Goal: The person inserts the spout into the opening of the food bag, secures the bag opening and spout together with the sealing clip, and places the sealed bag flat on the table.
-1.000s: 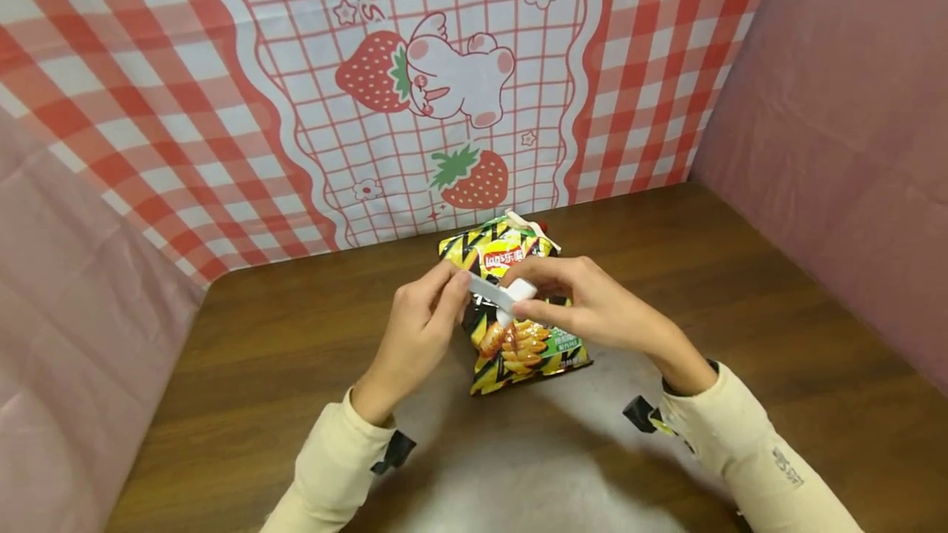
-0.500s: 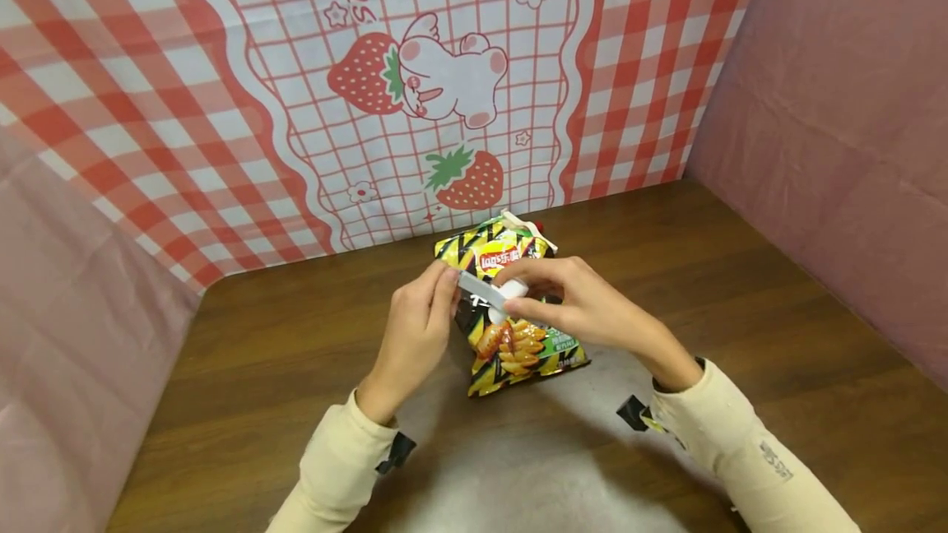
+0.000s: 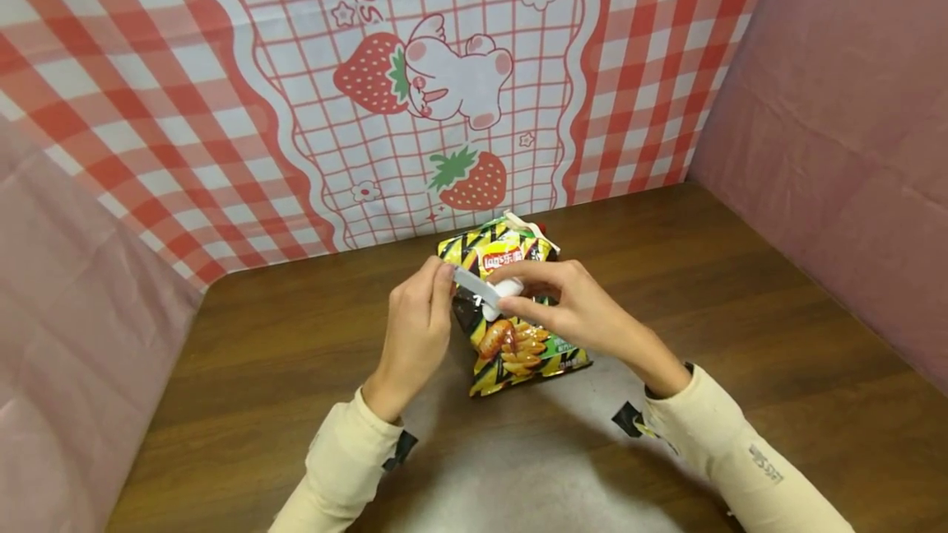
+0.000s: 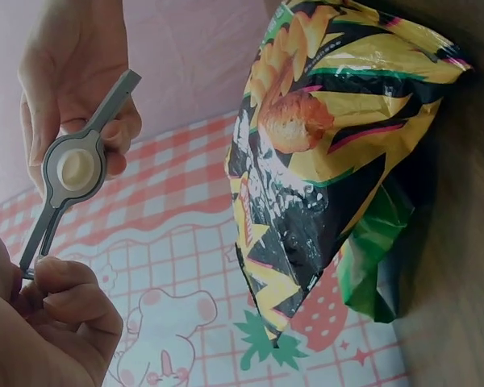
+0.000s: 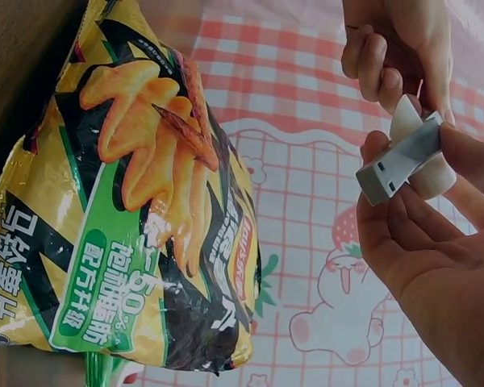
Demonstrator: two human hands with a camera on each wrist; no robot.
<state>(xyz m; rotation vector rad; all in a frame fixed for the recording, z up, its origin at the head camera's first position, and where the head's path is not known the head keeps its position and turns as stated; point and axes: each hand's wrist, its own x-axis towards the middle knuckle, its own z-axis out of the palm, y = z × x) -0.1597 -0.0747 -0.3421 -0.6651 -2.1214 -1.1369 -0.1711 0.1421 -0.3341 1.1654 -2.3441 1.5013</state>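
Observation:
Above a Lay's chip bag (image 3: 511,352), both hands hold a grey and white bag clip with a round spout (image 3: 474,286). My left hand (image 3: 418,307) pinches one end of the clip between thumb and fingers. My right hand (image 3: 585,303) grips it near the other end, around the white spout part. In the left wrist view the grey arm and ring of the clip (image 4: 51,189) face the camera, and two thin arms part slightly near the left fingertips. The right wrist view shows the clip's squared end (image 5: 377,181) past my right fingers.
The yellow and black bag stands on a brown wooden table (image 3: 281,352). Behind it are a green wrapper (image 4: 375,250) and a cream strip (image 3: 526,224). A red checked strawberry cloth (image 3: 296,146) hangs at the back, with pink cloth (image 3: 837,105) at the sides.
Both hands and the clip have shifted slightly left over the bag. The grips look the same, and the bag stays in place.

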